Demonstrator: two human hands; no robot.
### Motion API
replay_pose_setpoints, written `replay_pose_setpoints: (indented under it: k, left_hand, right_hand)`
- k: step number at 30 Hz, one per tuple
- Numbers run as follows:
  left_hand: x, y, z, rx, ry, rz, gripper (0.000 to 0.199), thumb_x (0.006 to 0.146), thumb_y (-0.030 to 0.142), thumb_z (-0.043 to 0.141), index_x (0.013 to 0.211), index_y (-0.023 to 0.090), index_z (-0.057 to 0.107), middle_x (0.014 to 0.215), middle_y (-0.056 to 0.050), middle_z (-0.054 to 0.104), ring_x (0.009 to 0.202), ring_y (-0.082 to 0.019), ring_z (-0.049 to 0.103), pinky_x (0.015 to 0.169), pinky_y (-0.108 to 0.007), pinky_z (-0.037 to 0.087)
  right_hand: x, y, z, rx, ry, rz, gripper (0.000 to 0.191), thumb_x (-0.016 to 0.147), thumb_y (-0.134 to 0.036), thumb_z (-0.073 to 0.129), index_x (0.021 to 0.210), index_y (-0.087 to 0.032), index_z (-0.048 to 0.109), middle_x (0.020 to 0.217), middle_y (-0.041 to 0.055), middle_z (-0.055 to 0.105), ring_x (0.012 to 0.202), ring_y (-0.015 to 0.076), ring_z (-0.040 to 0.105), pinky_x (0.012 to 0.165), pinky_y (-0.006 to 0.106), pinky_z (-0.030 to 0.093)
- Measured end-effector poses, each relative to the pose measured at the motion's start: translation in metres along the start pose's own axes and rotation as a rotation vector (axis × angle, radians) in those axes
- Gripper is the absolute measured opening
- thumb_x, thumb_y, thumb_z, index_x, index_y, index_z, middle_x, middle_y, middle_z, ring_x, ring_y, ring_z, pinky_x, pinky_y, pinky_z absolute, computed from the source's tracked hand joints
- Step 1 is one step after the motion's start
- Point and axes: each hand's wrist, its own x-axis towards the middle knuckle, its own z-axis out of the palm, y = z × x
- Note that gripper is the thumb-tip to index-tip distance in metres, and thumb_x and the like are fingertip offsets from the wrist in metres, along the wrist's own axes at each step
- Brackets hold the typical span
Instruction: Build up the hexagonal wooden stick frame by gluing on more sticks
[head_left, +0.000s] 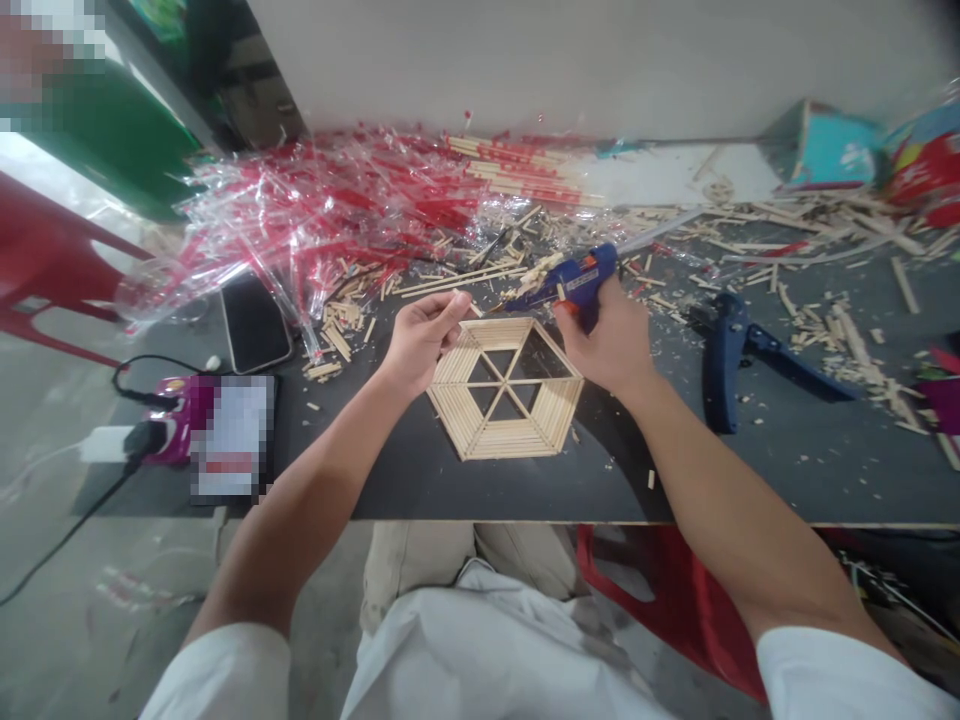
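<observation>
Head view. Clock directions are taken from the centre of the wooden hexagon, with 12 pointing away from the person.

One wooden hexagon (511, 440) lies flat on one dark table (420, 490), between the forearms. It has six spokes and six sections. Five sections carry rows of sticks; the one at 1 to 2 o'clock shows a single outer stick.

Left hand (424, 340), at 10 to 11 o'clock: thumb and index finger pinched together on one short stick (475, 311), the other fingers curled. Right hand (613, 335), at 2 o'clock: closed around the handle of one blue glue gun (581, 278). The nozzle points to the left, above the hexagon's far edge.

At 3 o'clock, well apart, lies one pair of blue clippers (724, 365), handles spread. At 9 to 10 o'clock lies one dark-screened phone (256, 320). At 8 to 9 o'clock, one lit screen (231, 440) sits beside one purple power strip (174, 425). From 10 to 12 o'clock stretches one heap of red-and-clear wrappers (337, 200), pieces too many to count.
</observation>
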Motion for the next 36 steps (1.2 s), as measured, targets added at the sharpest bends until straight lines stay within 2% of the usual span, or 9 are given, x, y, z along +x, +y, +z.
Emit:
replay_pose_setpoints:
  k: [7, 13, 18, 22, 30, 36]
  left_hand:
    - [0.0002, 0.0002, 0.0002, 0.004, -0.001, 0.003, 0.039, 0.074, 0.053, 0.093, 0.078, 0.02, 0.073, 0.075, 0.0, 0.066, 0.05, -0.003, 0.04, 0.04, -0.021, 0.025]
    - [-0.0001, 0.0008, 0.0005, -0.021, -0.026, 0.021, 0.037, 0.074, 0.051, 0.093, 0.078, 0.02, 0.074, 0.073, 0.001, 0.065, 0.049, -0.003, 0.04, 0.04, -0.021, 0.026]
    - [0.0002, 0.0002, -0.0002, -0.007, -0.005, 0.011, 0.039, 0.073, 0.052, 0.094, 0.078, 0.02, 0.074, 0.069, 0.002, 0.062, 0.049, -0.003, 0.039, 0.04, -0.02, 0.027]
    - [0.0012, -0.0018, -0.002, -0.03, -0.032, 0.031, 0.036, 0.074, 0.05, 0.094, 0.08, 0.02, 0.074, 0.072, 0.002, 0.064, 0.049, -0.003, 0.04, 0.041, -0.021, 0.027]
    - [0.0012, -0.0024, -0.0028, -0.052, -0.033, 0.039, 0.032, 0.075, 0.046, 0.094, 0.081, 0.021, 0.075, 0.078, 0.0, 0.068, 0.05, -0.003, 0.041, 0.042, -0.022, 0.027]
    - [0.0008, -0.0031, -0.0016, -0.012, -0.01, 0.036, 0.034, 0.072, 0.048, 0.095, 0.079, 0.021, 0.075, 0.067, 0.002, 0.062, 0.048, -0.003, 0.039, 0.042, -0.022, 0.024]
  right_hand:
    - [-0.0003, 0.0014, 0.0003, -0.005, -0.029, 0.005, 0.037, 0.092, -0.05, 0.057, 0.117, -0.023, 0.058, 0.076, 0.0103, 0.069, 0.07, 0.0329, 0.07, 0.07, 0.048, 0.055]
    - [0.0, 0.0015, 0.0001, -0.01, -0.042, -0.006, 0.033, 0.091, -0.048, 0.056, 0.112, -0.022, 0.058, 0.081, 0.0129, 0.072, 0.073, 0.0333, 0.071, 0.074, 0.049, 0.056]
    - [0.0004, 0.0017, -0.0004, -0.019, -0.069, 0.006, 0.038, 0.093, -0.048, 0.055, 0.119, -0.021, 0.058, 0.086, 0.0147, 0.072, 0.079, 0.0362, 0.072, 0.076, 0.051, 0.056]
    - [-0.0002, 0.0022, 0.0003, -0.016, -0.064, 0.01, 0.04, 0.094, -0.049, 0.055, 0.122, -0.021, 0.058, 0.09, 0.0158, 0.073, 0.083, 0.0369, 0.073, 0.078, 0.051, 0.056]
    - [-0.0008, 0.0025, 0.0016, -0.003, -0.027, 0.006, 0.038, 0.093, -0.049, 0.056, 0.119, -0.021, 0.061, 0.084, 0.013, 0.073, 0.077, 0.0336, 0.071, 0.075, 0.048, 0.057]
    - [-0.0011, 0.0014, 0.0035, 0.034, -0.017, 0.028, 0.038, 0.093, -0.05, 0.057, 0.118, -0.022, 0.06, 0.081, 0.0119, 0.072, 0.076, 0.0345, 0.071, 0.073, 0.048, 0.056]
